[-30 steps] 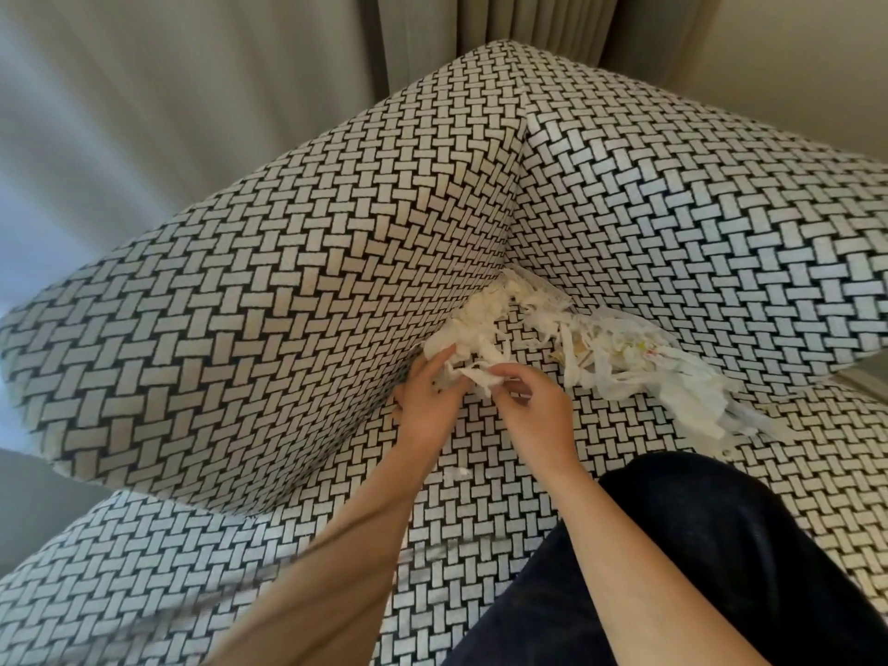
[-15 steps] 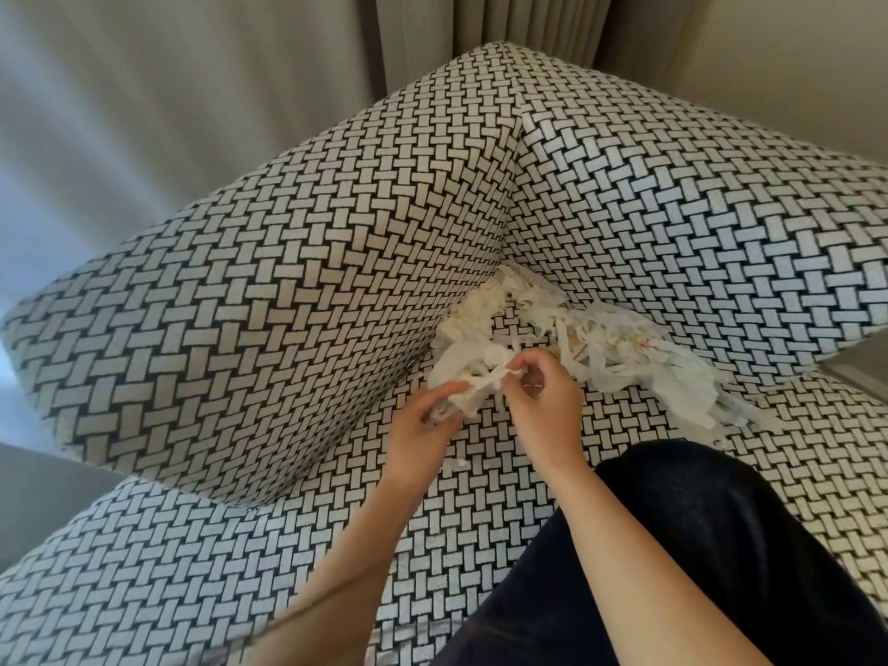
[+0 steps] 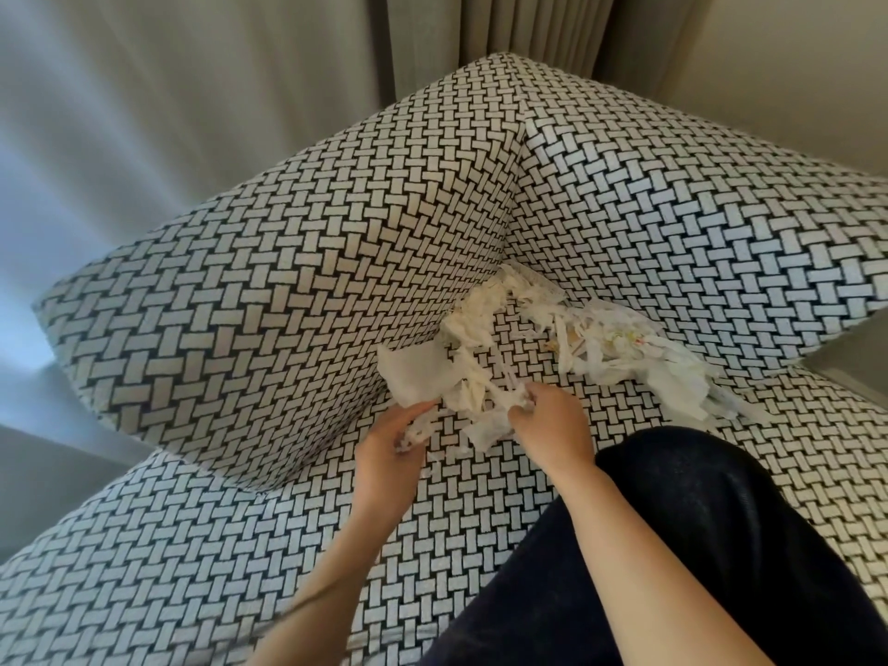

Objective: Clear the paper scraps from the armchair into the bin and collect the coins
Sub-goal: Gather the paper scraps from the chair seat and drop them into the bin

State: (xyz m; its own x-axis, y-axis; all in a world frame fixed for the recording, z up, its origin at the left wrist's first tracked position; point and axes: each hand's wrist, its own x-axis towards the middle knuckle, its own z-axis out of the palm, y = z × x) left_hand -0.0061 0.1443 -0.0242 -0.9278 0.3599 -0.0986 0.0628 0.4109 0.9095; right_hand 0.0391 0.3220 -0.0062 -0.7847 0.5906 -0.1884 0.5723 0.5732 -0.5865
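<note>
White paper scraps lie heaped in the back corner of the black-and-white woven armchair seat. My left hand holds a bunch of scraps pulled out from the pile, fingers curled under them. My right hand grips more of the same torn paper just to the right. The two hands sit close together over the seat. No coins and no bin are in view.
The armchair's backrest and arm rise behind and right of the pile. Grey curtains hang behind. My dark-trousered knee rests on the seat at lower right.
Both hands have drawn back toward me from the corner, pulling a clump of scraps out of the pile. A larger flat piece now sticks up above my left hand.
</note>
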